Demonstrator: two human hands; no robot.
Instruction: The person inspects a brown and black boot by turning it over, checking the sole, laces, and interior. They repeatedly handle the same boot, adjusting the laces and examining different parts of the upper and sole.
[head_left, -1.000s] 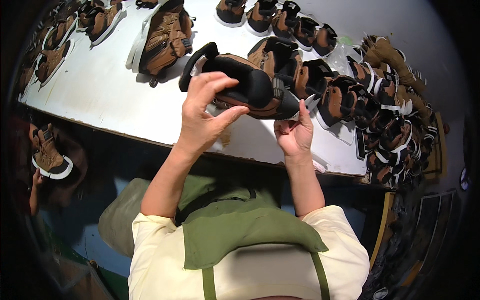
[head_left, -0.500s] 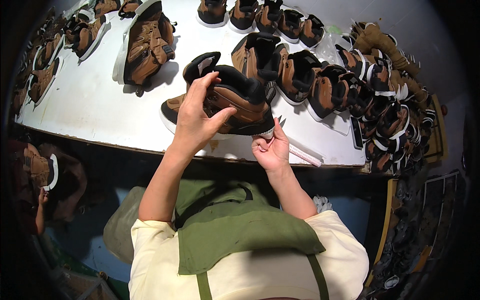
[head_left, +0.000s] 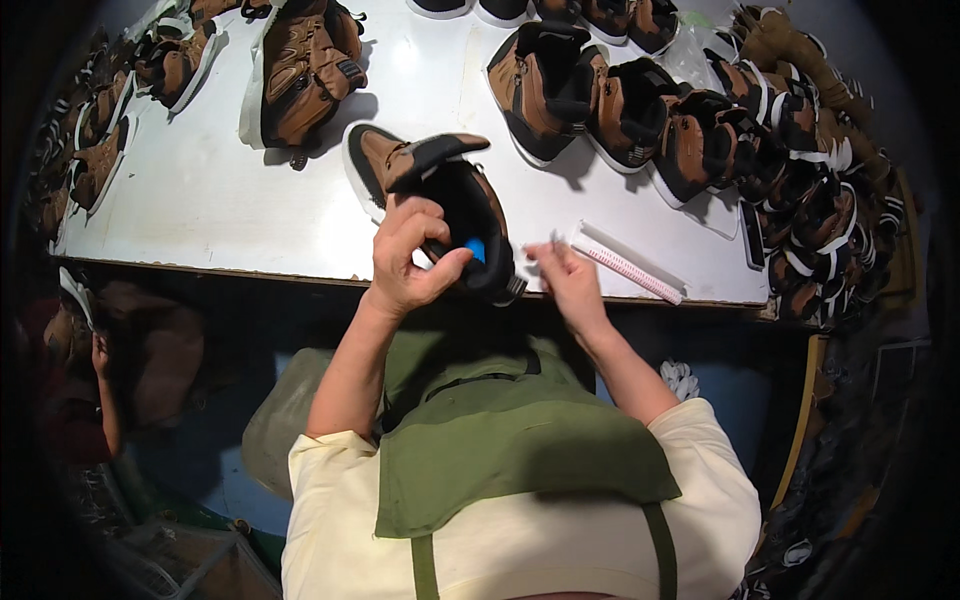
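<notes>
Being held above the near edge of the table (head_left: 215,190), the shoe (head_left: 465,205) is clamped in the left hand (head_left: 408,258), its fingers curled at the collar's left side and its thumb laid over the opening. The right hand (head_left: 568,285) is seen just beside the heel, apart from it; its fingers are blurred, and whether anything is gripped by them cannot be told. A ruler-like strip (head_left: 630,265) lies near that hand.

The toe is pointed away and to the left, the heel toward the body. Brown panels, black lining and a white sole are shown, with the tongue flopped across and a blue patch visible inside the heel.

0.5 s ago, the shoe's side was turned to view and its heel was met by the right hand, where a pointed blade was seen.
</notes>
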